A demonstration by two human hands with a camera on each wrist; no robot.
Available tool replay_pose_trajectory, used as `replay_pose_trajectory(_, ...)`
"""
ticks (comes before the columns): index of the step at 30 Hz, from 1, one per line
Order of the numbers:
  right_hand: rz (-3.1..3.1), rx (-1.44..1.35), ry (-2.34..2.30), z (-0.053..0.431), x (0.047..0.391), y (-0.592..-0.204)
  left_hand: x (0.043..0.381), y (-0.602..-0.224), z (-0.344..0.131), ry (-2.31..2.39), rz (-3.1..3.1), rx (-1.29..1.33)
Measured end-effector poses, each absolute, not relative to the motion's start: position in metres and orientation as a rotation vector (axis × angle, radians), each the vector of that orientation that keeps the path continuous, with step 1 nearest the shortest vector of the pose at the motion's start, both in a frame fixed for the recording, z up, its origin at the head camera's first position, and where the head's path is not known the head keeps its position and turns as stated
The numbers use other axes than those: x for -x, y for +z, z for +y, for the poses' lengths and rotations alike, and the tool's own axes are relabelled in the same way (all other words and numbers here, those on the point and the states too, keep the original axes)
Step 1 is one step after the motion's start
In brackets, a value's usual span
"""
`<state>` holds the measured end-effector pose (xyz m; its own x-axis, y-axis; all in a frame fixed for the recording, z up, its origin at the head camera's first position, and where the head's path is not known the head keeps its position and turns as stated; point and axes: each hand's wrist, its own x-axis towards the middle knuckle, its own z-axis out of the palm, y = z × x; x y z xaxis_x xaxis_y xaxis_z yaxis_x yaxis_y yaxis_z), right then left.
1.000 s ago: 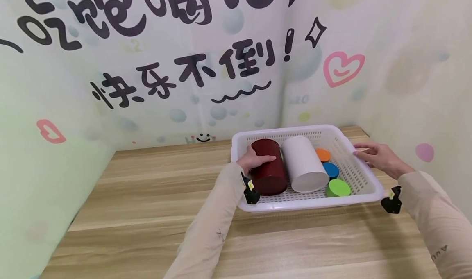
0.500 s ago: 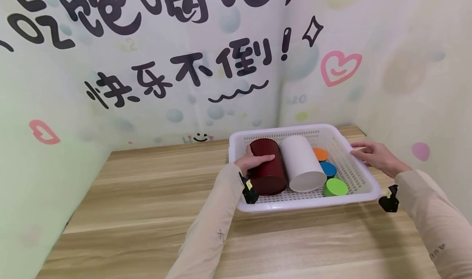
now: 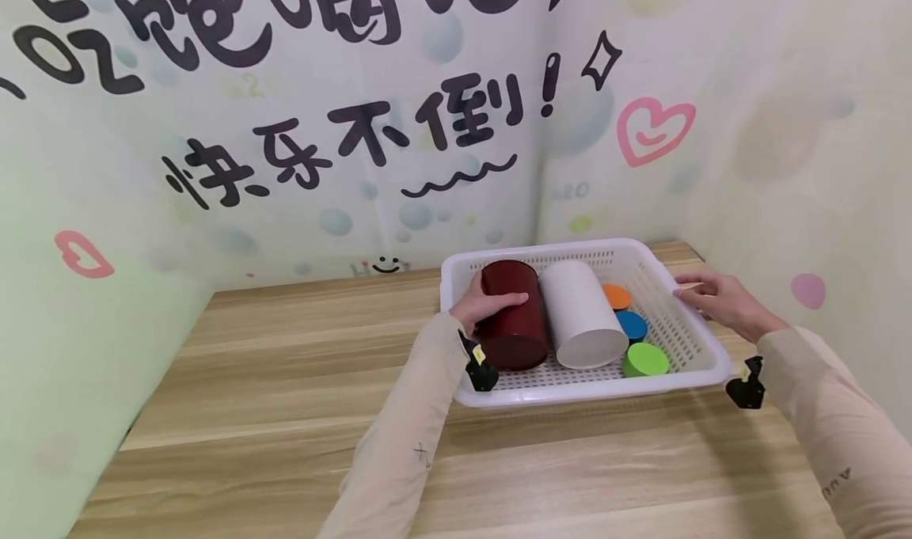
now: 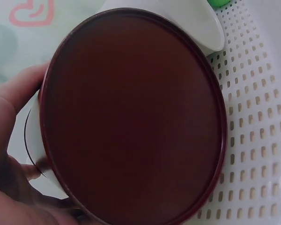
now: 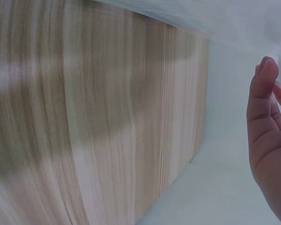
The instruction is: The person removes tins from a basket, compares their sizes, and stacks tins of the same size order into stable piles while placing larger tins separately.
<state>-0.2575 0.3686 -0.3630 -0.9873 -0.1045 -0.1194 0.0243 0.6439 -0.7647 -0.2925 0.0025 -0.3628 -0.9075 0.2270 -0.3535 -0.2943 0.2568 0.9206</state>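
In the head view a dark red cylinder point(image 3: 514, 325) lies on its side at the left of a white plastic basket point(image 3: 549, 396). My left hand point(image 3: 484, 301) grips it, thumb over the top and fingers round its far left side. Its round end with a raised lip fills the left wrist view, where fingers point(image 4: 18, 89) curl along its edge. A white cylinder point(image 3: 580, 309) lies beside it in the basket. At the basket's right rim, my right hand point(image 3: 730, 301) holds on with bent fingers; the right wrist view shows its thumb and fingertips point(image 5: 264, 75) at the basket's side.
Orange point(image 3: 618, 296), blue point(image 3: 632, 325) and green point(image 3: 646, 360) round pieces sit in a row at the basket's right. The basket stands on a wood-grain table point(image 3: 299, 396) near its back edge. Printed cloth walls point(image 3: 342, 183) rise behind and at both sides.
The dark red cylinder has risen slightly in my left hand, its far end now higher against the basket's back rim. My right hand stays at the rim. The whole view has shifted a little.
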Motion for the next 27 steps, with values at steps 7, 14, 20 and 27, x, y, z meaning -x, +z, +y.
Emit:
replay_pose_trajectory(7,2.704,0.069,-1.261,0.368,0.257,-0.364,0.289,-0.346,-0.005,1.649,2.144,-0.023)
replay_pose_trajectory(14,2.715,0.07,-1.263,0.368,0.257,-0.364,0.28,-0.328,-0.013,1.589,2.185,-0.131)
replay_pose_trajectory(20,2.732,0.085,-1.26,0.367,0.256,-0.364,0.268,-0.318,-0.023,1.562,2.229,-0.171)
replay_pose_trajectory(27,2.737,0.075,-1.246,0.365,0.255,-0.362,0.251,-0.311,-0.033,1.651,2.263,-0.203)
